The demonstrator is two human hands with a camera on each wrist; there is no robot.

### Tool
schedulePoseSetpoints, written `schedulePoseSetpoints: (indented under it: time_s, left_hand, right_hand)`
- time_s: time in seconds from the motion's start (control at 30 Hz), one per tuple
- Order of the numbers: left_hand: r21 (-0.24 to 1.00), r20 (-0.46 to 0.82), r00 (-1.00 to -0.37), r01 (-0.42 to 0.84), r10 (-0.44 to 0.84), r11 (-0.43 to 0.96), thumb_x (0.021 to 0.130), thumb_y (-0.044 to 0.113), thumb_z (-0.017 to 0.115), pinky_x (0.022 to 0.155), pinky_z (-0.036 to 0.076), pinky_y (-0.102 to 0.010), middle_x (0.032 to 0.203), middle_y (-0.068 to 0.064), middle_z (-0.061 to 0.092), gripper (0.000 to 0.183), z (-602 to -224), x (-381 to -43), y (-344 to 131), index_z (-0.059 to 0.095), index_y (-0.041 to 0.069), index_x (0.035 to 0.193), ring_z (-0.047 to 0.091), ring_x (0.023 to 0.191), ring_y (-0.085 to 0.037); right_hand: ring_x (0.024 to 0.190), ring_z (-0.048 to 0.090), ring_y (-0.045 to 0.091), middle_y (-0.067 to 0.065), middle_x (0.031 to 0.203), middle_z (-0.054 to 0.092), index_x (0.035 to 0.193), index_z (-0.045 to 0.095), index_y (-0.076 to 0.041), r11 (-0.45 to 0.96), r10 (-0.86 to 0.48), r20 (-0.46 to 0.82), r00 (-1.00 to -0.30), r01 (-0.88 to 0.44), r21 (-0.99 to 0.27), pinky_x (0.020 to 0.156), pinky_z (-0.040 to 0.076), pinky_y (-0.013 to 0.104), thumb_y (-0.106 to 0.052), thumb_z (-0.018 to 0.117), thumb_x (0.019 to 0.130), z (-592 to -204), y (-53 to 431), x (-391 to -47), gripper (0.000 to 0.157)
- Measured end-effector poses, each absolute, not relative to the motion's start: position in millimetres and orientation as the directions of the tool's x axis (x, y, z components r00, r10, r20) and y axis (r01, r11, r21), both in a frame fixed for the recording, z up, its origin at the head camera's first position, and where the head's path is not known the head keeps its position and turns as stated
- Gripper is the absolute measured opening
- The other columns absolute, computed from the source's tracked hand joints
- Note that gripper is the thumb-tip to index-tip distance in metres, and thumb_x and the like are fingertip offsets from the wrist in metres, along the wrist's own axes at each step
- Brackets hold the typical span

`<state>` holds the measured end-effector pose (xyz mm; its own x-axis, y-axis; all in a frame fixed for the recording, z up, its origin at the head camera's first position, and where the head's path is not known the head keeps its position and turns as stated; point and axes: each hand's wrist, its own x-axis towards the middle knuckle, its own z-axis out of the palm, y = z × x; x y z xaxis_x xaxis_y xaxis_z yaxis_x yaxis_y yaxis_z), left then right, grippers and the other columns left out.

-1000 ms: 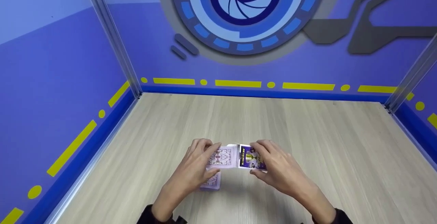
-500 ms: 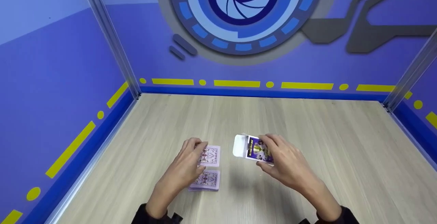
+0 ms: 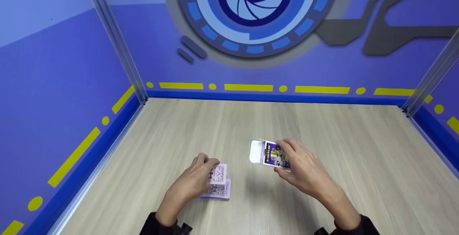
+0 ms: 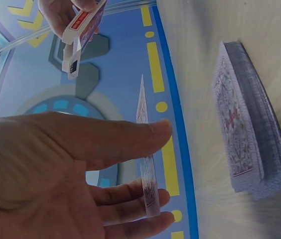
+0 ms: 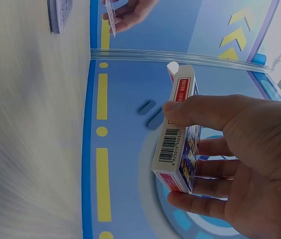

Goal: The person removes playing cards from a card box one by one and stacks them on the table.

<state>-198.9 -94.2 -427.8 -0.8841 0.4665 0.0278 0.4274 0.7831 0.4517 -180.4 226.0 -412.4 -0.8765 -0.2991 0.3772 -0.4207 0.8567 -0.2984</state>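
Note:
My left hand [image 3: 190, 179] pinches a thin playing card [image 3: 220, 173] with a patterned back, thumb on one side and fingers on the other. In the left wrist view the held card [image 4: 142, 104] shows nearly edge-on, apart from the deck. That deck of playing cards [image 4: 235, 119] lies flat on the table, back side up, its layers slightly uneven. In the head view the held card partly covers the deck [image 3: 223, 193]. My right hand [image 3: 306, 168] grips a purple and white card box [image 3: 274, 155] in the air, its white end flap [image 3: 255, 152] unfolded toward the left. A barcode shows on the box's side [image 5: 170, 144].
The light wood table [image 3: 322, 131] is enclosed by a blue-purple back wall [image 3: 150, 48] and side walls [image 3: 53, 95] with yellow dashes. Metal posts [image 3: 114, 38] stand at the corners.
My left hand has drawn the card leftward out from the box's opening, then toward me over the deck. My right hand has moved the box rightward and a little away, exposing its flap.

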Motion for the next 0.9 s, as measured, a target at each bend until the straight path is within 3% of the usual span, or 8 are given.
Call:
schedulePoseSetpoints:
  time_s: [0.37, 0.9]
  left_hand:
    - [0.444, -0.123, -0.869, 0.385, 0.48, 0.809, 0.072, -0.009, 0.08, 0.088, 0.053, -0.045, 0.132, -0.016, 0.053, 0.065, -441.4, -201.3, -89.5, 0.064, 0.007, 0.133, 0.053, 0.114, -0.03]
    - [0.438, -0.143, -0.852, 0.402, 0.504, 0.804, 0.068, -0.008, 0.084, 0.086, 0.051, -0.037, 0.12, -0.009, 0.056, 0.066, -457.6, -202.0, -86.4, 0.066, 0.007, 0.129, 0.051, 0.101, -0.021]
  right_hand:
    - [0.109, 0.063, 0.026, 0.012, 0.128, 0.061, 0.136, 0.06, -0.005, 0.856, -0.324, 0.381, -0.866, -0.44, -0.271, 0.084, 0.058, 0.046, -0.022, 0.093, 0.075, -416.4, 223.1, -179.9, 0.071]
    - [0.114, 0.063, 0.029, 0.012, 0.129, 0.062, 0.137, 0.06, -0.005, 0.861, -0.327, 0.375, -0.868, -0.437, -0.26, 0.089, 0.057, 0.049, -0.025, 0.093, 0.075, -415.4, 223.5, -179.4, 0.072]
